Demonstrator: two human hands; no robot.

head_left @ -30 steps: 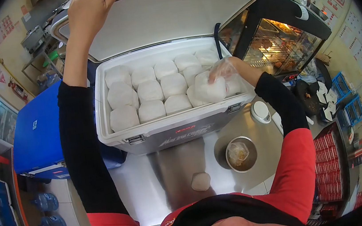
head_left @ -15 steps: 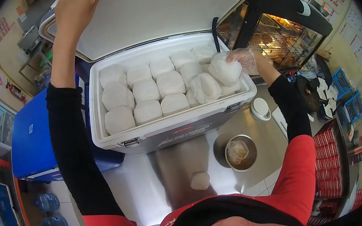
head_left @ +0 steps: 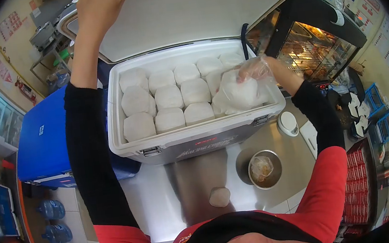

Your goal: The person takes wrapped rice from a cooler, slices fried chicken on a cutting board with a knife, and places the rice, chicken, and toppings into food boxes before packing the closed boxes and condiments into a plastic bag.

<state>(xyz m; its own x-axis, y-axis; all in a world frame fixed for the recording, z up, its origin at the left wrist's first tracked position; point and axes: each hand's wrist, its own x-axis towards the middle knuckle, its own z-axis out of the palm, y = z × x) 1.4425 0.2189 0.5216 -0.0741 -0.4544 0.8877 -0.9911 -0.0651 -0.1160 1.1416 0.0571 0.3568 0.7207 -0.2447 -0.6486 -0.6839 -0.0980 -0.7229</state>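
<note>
Above steel counter, left hand raised at cooler lid.

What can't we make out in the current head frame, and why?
All head view:
- Left hand: some fingertips, cut off by top edge.
- Right hand: exact grip on white packet, blurred under clear plastic.
- Cooler: below visible packets, hidden by them.
- Bag in bowl: contents, too small.

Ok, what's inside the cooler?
Rounded white bundles sit in rows in the cooler. The right hand, in clear plastic, and the bundle it touches partly cover the right end; anything below the top layer is hidden.
</note>
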